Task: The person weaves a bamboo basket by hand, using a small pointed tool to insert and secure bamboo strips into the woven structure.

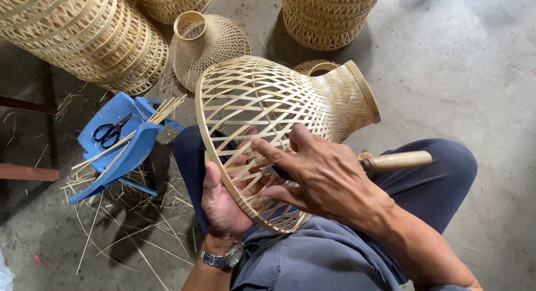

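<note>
A woven bamboo lampshade frame [268, 101] lies on its side across my lap, wide open rim toward me, narrow neck pointing right. My left hand [220, 204], with a metal wristwatch, grips the lower rim from underneath, thumb on the rim. My right hand [318, 171] rests on the lattice and holds a tool with a pale wooden handle [399, 160] that sticks out to the right; its blade is hidden under the fingers.
A small blue plastic stool [120, 143] at the left carries black scissors [110, 132] and loose bamboo strips. Finished woven shades stand at the top: a stack [84, 34] at the left, a small one [206, 42], another [326, 17]. Bamboo scraps litter the concrete floor.
</note>
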